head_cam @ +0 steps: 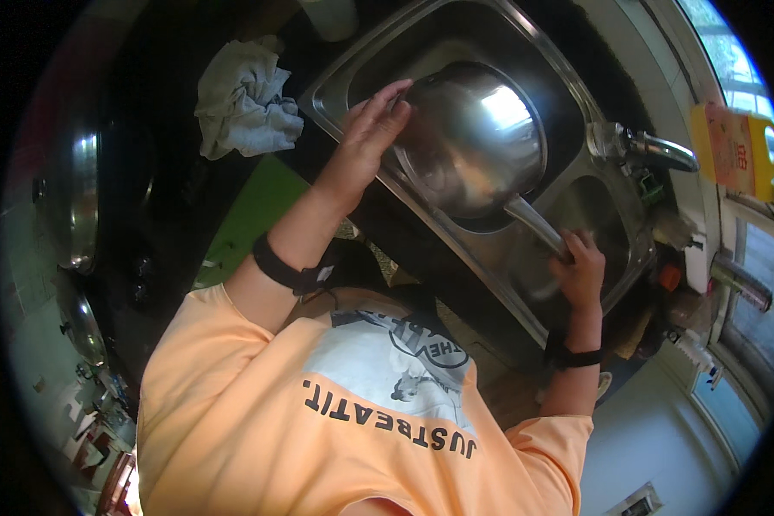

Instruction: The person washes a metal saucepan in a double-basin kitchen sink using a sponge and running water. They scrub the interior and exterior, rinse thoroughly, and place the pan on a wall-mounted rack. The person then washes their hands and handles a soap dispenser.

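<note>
A shiny stainless steel saucepan [471, 142] is held tilted over the large basin of a double steel sink [400, 187]. My left hand [374, 129] is at its far left edge, fingers and thumb against the metal, some fingers partly hidden. My right hand [580, 261] is closed round the end of the pan's long metal handle [535, 222], above the smaller basin. A crumpled pale cloth [248, 100] lies on the dark counter to the left of my left hand. Dark bands circle both wrists.
A chrome faucet [645, 147] rises at the sink's right edge. Beyond it, near the window, stands a yellow jug [738, 151]. Metal lids [84, 200] are at the far left, a pale container [332, 16] above the sink, and a green surface [255, 213] below the cloth.
</note>
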{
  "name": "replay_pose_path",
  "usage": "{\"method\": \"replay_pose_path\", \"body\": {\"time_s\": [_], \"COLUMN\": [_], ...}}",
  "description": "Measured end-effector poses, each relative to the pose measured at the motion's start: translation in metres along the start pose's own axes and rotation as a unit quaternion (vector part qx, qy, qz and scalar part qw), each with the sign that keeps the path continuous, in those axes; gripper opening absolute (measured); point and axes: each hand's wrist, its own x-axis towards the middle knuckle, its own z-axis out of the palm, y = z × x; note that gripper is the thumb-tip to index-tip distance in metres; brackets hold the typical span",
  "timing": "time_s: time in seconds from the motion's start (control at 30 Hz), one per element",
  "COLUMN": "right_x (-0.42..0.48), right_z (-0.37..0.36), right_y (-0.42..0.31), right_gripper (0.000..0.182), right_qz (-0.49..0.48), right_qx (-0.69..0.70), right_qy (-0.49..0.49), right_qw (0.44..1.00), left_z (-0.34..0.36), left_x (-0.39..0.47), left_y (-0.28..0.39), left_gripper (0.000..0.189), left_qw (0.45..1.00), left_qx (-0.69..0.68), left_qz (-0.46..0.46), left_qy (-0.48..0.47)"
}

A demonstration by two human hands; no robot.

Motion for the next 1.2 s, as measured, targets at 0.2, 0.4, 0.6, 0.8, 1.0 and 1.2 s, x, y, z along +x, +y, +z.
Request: {"method": "replay_pose_path", "body": {"time_s": [0.2,0.4,0.6,0.8,1.0,1.2], "right_x": [0.003,-0.001,-0.008,-0.010,-0.012,-0.002], "right_z": [0.009,0.023,0.031,0.025,0.027,0.040], "right_y": [0.016,0.023,0.027,0.014,0.013,0.016], "right_gripper": [0.018,0.025,0.025,0.024,0.024,0.034], "right_qz": [0.006,0.053,0.063,0.042,0.099,0.048], "right_qx": [0.105,0.191,0.196,0.184,0.181,0.100], "right_qy": [-0.030,-0.034,-0.025,-0.033,-0.084,-0.026], "right_qw": [0.994,0.980,0.978,0.981,0.975,0.993], "left_z": [0.015,0.025,0.020,0.027,0.006,0.034], "left_x": [0.004,-0.016,-0.024,-0.020,0.007,0.005], "left_y": [-0.002,0.026,0.032,0.030,0.003,-0.009], "left_gripper": [0.058,0.055,0.057,0.055,0.055,0.047], "left_qw": [0.986,0.977,0.971,0.980,0.945,0.908], "left_qx": [0.037,0.087,0.110,0.071,-0.278,-0.400], "left_qz": [0.157,0.187,0.203,0.184,-0.152,-0.122], "left_qy": [-0.047,-0.050,-0.065,0.007,-0.078,-0.007]}}
